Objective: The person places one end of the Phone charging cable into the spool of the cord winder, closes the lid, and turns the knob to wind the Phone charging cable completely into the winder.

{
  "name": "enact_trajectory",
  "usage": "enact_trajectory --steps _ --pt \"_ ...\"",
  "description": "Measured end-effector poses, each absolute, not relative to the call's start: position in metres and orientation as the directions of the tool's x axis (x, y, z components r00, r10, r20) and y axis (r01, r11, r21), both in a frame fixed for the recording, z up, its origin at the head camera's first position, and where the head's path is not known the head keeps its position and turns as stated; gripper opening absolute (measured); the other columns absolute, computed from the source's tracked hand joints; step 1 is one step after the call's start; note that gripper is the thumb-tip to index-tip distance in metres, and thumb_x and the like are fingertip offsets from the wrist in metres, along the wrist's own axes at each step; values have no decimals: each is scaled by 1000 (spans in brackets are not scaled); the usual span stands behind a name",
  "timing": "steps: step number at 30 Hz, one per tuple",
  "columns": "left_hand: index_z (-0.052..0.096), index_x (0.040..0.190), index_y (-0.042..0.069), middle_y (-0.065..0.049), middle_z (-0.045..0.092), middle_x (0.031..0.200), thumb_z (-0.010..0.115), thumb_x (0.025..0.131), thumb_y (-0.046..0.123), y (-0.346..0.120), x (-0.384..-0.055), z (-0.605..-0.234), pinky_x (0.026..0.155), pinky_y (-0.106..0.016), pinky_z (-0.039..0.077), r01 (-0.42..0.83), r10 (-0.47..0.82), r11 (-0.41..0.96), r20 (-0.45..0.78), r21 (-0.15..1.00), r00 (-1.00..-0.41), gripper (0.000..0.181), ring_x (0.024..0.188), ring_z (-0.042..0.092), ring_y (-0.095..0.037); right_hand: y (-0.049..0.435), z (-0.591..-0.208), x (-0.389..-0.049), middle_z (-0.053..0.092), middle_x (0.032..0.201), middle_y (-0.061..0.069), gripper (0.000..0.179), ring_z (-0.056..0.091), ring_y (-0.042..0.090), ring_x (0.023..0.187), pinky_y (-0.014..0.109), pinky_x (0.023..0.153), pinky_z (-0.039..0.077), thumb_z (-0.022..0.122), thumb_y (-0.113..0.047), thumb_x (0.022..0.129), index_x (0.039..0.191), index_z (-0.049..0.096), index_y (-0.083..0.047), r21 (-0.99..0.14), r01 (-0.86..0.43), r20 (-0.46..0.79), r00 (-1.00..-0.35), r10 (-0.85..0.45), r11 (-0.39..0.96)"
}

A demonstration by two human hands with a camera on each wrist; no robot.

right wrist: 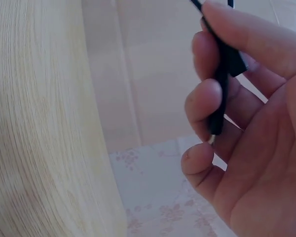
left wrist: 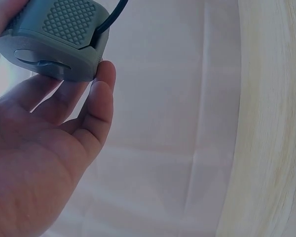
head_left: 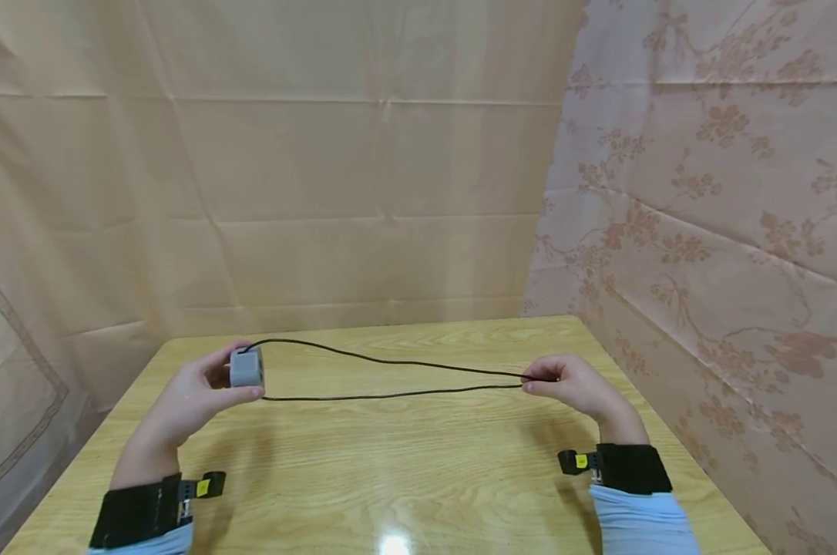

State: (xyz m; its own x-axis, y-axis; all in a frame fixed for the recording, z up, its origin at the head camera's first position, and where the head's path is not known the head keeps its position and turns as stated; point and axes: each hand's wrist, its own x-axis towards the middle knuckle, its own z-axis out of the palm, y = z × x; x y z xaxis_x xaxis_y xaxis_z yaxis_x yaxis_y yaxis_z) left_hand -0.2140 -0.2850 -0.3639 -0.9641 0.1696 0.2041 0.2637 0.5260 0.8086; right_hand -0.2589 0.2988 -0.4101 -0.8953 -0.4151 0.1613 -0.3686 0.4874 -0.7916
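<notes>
My left hand (head_left: 191, 395) grips a small grey block-shaped device (head_left: 247, 368) above the left of the table. In the left wrist view the device (left wrist: 69, 24) shows a diamond-textured panel and a slotted oval on one face. A thin black cable (head_left: 391, 361) leaves it as two strands that run across to the right. My right hand (head_left: 576, 385) pinches both strands between thumb and fingers. In the right wrist view a slim black plug (right wrist: 218, 106) with a metal tip and a second, blockier black end (right wrist: 236, 63) lie within the curled fingers of that hand.
Both hands are above a light wood-grain table (head_left: 405, 470). A beige curtain (head_left: 287, 169) hangs behind it, and a flowered cloth (head_left: 724, 231) runs along the right side. Black straps with small cameras (head_left: 206, 486) sit on both wrists.
</notes>
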Motion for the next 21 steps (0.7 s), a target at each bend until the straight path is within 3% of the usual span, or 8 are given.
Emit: enact_trajectory --steps 8,13,16,21 --pt "36 158 10 -25 54 132 80 91 29 -288 -214 -363 80 -27 54 241 160 525 184 816 -970 83 112 55 -36 300 -408 -258 73 97 6 13 63 24 80 35 67 53 73 -18 96 103 79 -9 -764 -338 108 -907 -408 550" --pt "34 159 12 -25 53 135 80 91 32 -291 -213 -362 81 -26 53 216 141 539 165 814 -976 86 115 54 -37 302 -407 -257 67 80 6 23 53 18 63 30 56 39 67 -24 100 113 77 -7 -767 -329 111 -914 -390 552" --pt "33 160 12 -26 53 136 80 91 33 -292 -213 -362 81 -26 53 213 137 538 165 816 -977 86 116 53 -37 303 -407 -256 62 74 7 28 51 18 65 30 60 37 63 -24 103 121 74 -6 -779 -329 126 -916 -380 534" --pt "30 161 12 -25 52 136 78 93 31 -292 -212 -363 81 -25 53 217 133 514 173 830 -976 86 114 54 -29 305 -409 -258 63 76 9 25 58 21 71 30 66 45 61 -19 104 117 72 0 -828 -345 195 -916 -351 441"
